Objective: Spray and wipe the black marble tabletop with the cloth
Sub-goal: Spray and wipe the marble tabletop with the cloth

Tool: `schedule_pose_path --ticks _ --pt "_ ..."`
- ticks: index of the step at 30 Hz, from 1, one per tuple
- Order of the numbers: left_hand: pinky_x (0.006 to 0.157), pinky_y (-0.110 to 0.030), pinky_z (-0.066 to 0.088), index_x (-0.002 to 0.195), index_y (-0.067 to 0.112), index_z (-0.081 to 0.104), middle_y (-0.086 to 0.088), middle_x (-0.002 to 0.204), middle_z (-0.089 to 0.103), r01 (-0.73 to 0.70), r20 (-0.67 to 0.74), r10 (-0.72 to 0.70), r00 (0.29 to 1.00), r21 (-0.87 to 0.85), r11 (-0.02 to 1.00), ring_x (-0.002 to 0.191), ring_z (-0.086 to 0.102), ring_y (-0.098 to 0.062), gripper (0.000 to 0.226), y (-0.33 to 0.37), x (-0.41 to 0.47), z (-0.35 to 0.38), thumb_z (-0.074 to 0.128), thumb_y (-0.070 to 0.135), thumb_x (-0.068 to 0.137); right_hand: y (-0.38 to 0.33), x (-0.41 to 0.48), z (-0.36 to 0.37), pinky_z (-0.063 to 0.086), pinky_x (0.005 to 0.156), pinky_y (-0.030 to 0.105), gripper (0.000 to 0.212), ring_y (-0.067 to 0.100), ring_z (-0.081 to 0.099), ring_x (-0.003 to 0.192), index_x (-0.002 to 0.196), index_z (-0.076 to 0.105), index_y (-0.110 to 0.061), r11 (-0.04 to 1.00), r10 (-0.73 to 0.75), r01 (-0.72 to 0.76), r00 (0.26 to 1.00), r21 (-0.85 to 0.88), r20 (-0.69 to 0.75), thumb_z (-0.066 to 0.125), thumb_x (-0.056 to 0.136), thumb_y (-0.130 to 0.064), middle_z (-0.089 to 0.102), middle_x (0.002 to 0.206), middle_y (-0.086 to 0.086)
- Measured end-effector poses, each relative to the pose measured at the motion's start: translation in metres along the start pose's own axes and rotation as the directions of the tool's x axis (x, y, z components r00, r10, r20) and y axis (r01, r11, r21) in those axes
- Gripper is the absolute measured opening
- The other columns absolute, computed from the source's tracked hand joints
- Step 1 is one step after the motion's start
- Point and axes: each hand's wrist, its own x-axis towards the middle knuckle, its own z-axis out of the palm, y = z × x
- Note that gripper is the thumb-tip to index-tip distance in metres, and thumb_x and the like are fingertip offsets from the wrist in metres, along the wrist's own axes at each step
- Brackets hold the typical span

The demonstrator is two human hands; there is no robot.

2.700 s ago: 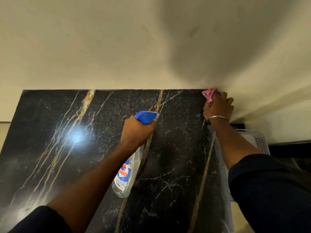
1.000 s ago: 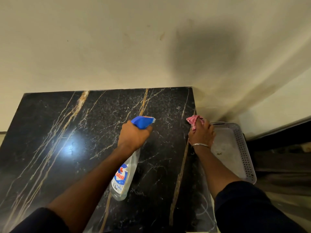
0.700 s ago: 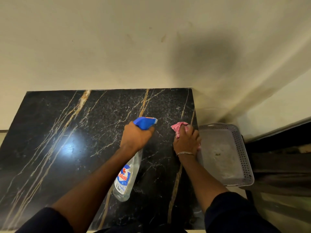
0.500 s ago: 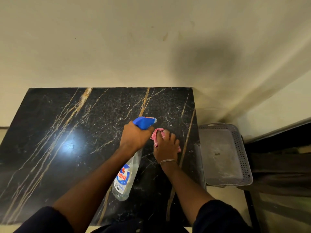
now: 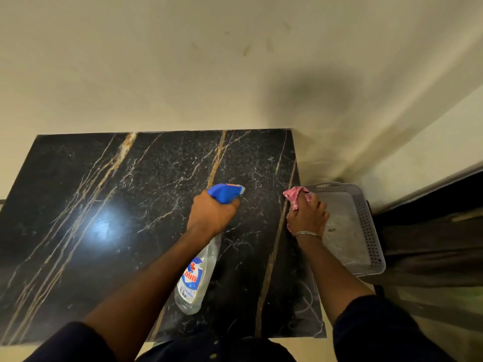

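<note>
The cloth (image 5: pixel 295 196), pink and crumpled, lies at the right edge of the black marble tabletop (image 5: pixel 109 184), about halfway between its far and near corners. The right hand (image 5: pixel 309 218) is on top of it with the fingers curled around the fabric, so only one bunched end shows beyond the fingertips. Part of this hand reaches past the edge of the tabletop. A thin metal bracelet (image 5: pixel 306 233) sits on the wrist.

The left hand (image 5: pixel 212 216) is over the middle of the tabletop, a little toward the right edge. It grips the neck of a spray bottle (image 5: pixel 197 273), fingers closed around it. The blue trigger head (image 5: pixel 225 192) points to the far right corner, and the clear body with its blue and red label hangs back toward the near edge, tilted.

The marble has gold and white veins, and a bright spot of light reflects on its left half. The far edge meets a cream wall (image 5: pixel 156 74). Just beside the right edge stands a grey perforated basket (image 5: pixel 371 231), lower than the tabletop. Dark sleeves (image 5: pixel 379 330) cover both upper arms.
</note>
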Motion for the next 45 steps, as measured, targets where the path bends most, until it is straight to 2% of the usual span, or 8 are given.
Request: schedule_pose_path --ticks 4,13,16,22,29,35,41,45 --pt "0.056 -0.032 0.051 0.075 0.025 0.057 -0.001 0.065 0.060 -0.008 -0.006 0.008 1.000 0.008 1.000 0.056 0.056 -0.012 0.016 -0.002 -0.006 -0.003 0.070 0.031 0.081 -0.020 -0.021 0.004 0.038 0.078 0.041 0.047 0.036 0.047 0.101 0.128 0.055 -0.017 1.000 0.021 -0.023 0.998 -0.018 -0.059 0.059 0.085 -0.036 0.052 0.125 0.017" --pt "0.050 -0.020 0.043 0.075 0.022 0.058 0.002 0.062 0.057 -0.018 0.022 0.018 1.000 0.007 1.000 0.052 0.050 -0.007 0.016 -0.011 -0.019 0.005 0.072 0.029 0.080 -0.085 -0.088 0.024 0.048 0.091 0.053 0.060 0.036 0.053 0.110 0.129 0.057 -0.020 0.956 -0.290 0.289 0.957 -0.044 -0.020 0.071 0.074 -0.038 0.056 0.126 0.014" --pt "0.054 -0.030 0.049 0.074 0.022 0.059 -0.002 0.063 0.059 -0.044 0.031 0.043 0.999 0.019 0.999 0.054 0.053 -0.011 0.016 -0.013 -0.023 0.010 0.071 0.030 0.079 -0.068 -0.092 0.024 0.048 0.085 0.049 0.061 0.035 0.053 0.107 0.128 0.058 -0.021 0.935 -0.345 0.340 0.937 -0.100 -0.045 0.072 0.070 -0.038 0.056 0.126 0.014" --pt "0.050 -0.016 0.039 0.085 0.018 0.063 0.007 0.063 0.055 -0.053 0.079 0.052 0.996 0.004 0.999 0.052 0.050 -0.003 0.013 -0.014 -0.036 0.016 0.071 0.027 0.081 0.007 -0.074 0.007 0.039 0.080 0.043 0.045 0.034 0.049 0.099 0.123 0.057 -0.018 0.992 -0.094 0.088 0.993 -0.094 -0.064 0.061 0.082 -0.035 0.054 0.122 0.014" --pt "0.053 -0.019 0.038 0.082 0.017 0.058 0.006 0.063 0.054 -0.076 0.127 0.075 0.989 0.004 0.997 0.054 0.050 -0.005 0.013 -0.024 -0.057 0.009 0.068 0.025 0.083 0.010 -0.082 0.001 0.038 0.086 0.045 0.045 0.037 0.045 0.107 0.128 0.052 -0.018 0.993 0.089 -0.092 0.995 -0.070 -0.045 0.057 0.088 -0.035 0.047 0.131 0.015" --pt "0.051 -0.017 0.037 0.074 0.020 0.055 0.005 0.060 0.052 -0.052 0.098 0.048 0.994 0.036 0.998 0.053 0.050 -0.007 0.017 -0.034 -0.079 0.003 0.069 0.025 0.082 -0.044 -0.131 0.015 0.041 0.086 0.046 0.052 0.034 0.047 0.110 0.131 0.052 -0.017 0.994 -0.073 0.072 0.997 -0.080 -0.011 0.061 0.083 -0.037 0.047 0.135 0.015" --pt "0.052 -0.018 0.039 0.085 0.016 0.060 0.002 0.066 0.057 -0.061 0.106 0.054 0.993 0.061 0.996 0.057 0.053 -0.008 0.015 -0.042 -0.094 0.002 0.069 0.029 0.083 -0.046 -0.155 0.019 0.044 0.085 0.045 0.055 0.033 0.050 0.110 0.133 0.052 -0.019 0.964 -0.240 0.240 0.971 -0.115 0.009 0.064 0.082 -0.038 0.050 0.133 0.014" --pt "0.054 -0.020 0.041 0.091 0.014 0.062 -0.003 0.072 0.061 -0.068 0.112 0.062 0.992 0.051 0.996 0.060 0.055 -0.010 0.017 -0.047 -0.100 0.001 0.068 0.028 0.084 0.002 -0.146 0.010 0.044 0.083 0.044 0.045 0.032 0.050 0.105 0.126 0.053 -0.018 0.989 -0.112 0.108 0.993 -0.100 -0.031 0.059 0.086 -0.038 0.050 0.129 0.013"
